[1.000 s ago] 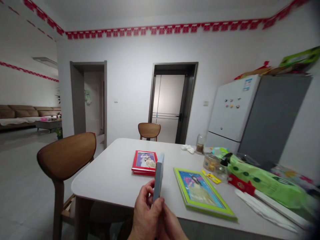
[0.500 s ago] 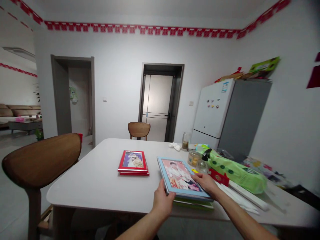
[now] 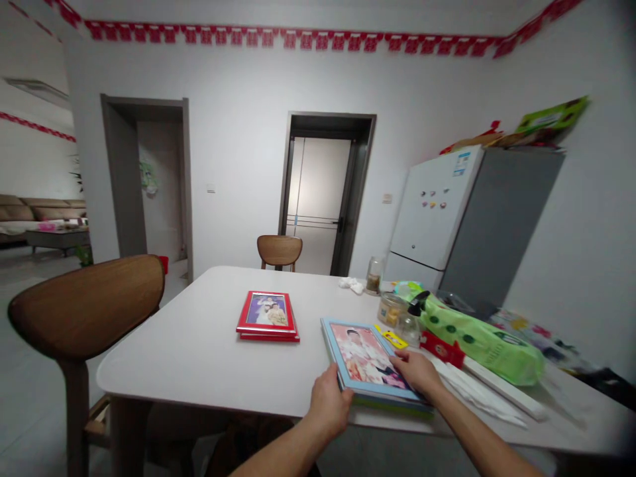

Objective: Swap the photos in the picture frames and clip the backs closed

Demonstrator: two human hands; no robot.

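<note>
Left hand (image 3: 332, 401): holding light-blue rectangular picture frame (image 3: 368, 358) by its left edge
Right hand (image 3: 420, 372): holding its right edge
Lime-green frame (image 3: 392, 403): beneath it, between hands
Glossy red frames (image 3: 267, 313): beyond left hand

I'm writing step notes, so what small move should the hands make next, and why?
Probably ease the left hand and right hand off the blue picture frame: it appears to rest on the green frame, whose near edge shows beneath, while both hands grasp its edges.
</note>
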